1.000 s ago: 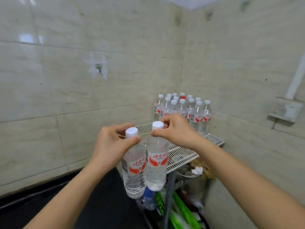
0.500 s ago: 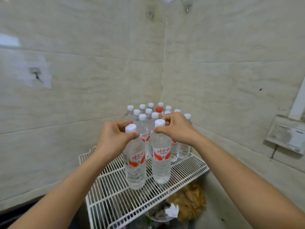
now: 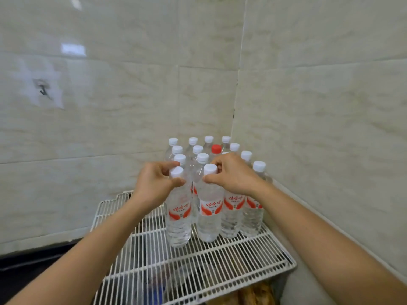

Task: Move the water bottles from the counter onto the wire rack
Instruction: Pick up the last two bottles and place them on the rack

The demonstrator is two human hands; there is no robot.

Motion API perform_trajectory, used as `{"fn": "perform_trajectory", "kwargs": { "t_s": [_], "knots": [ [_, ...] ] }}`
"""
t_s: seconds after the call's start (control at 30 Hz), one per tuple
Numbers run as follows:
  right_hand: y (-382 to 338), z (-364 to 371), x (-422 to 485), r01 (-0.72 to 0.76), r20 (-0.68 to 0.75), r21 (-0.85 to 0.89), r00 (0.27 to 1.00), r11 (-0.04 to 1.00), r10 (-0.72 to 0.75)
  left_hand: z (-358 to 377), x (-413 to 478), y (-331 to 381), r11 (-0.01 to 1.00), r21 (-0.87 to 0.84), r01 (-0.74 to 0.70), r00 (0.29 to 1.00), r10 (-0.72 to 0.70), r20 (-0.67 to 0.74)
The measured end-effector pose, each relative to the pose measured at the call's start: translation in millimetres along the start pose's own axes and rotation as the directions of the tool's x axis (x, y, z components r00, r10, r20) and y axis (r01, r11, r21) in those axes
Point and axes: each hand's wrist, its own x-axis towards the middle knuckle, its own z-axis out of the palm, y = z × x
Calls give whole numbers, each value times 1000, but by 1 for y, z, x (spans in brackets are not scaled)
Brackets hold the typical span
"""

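White wire rack fills tiled corner.

Tiled wall; wall hook; black floor.

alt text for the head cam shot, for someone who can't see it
Two bare hands each grip a clear water bottle by its neck: the left hand holds the left bottle, the right hand the right bottle, at the front of a bottle cluster on a white wire rack in a tiled corner. One cap is red.
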Motion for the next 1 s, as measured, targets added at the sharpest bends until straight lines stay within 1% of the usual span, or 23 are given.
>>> {"fn": "perform_trajectory", "kwargs": {
  "t_s": [0.1, 0.2, 0.5, 0.63, 0.77, 0.87, 1.0],
  "knots": [
    [6, -1, 5, 25, 9, -69, 1000, 997, -25, 7, 6, 3, 999, 30, -13, 1000, 13, -16],
    [10, -1, 9, 43, 8, -132, 999, 990, -42, 13, 10, 5, 999, 42, -22, 1000, 22, -2],
    [11, -1, 18, 31, 30, -330, 999, 943, -22, 20, 17, -1, 998, 57, -37, 998, 35, 50],
    [6, 3, 22, 25, 26, -382, 1000, 924, -16, 18, 18, -1, 988, 125, -93, 992, 82, 93],
    [4, 8, 20, 20, -1, -414, 1000, 910, -22, 15, 20, -1, 982, 143, -125, 987, 108, 118],
    [2, 9, 17, -9, -44, -414, 999, 910, -10, 17, 19, -3, 978, 152, -142, 987, 128, 102],
    [-2, 10, 15, -39, -66, -419, 998, 907, 13, 19, 17, -5, 974, 158, -160, 986, 150, 76]
  ]
}}
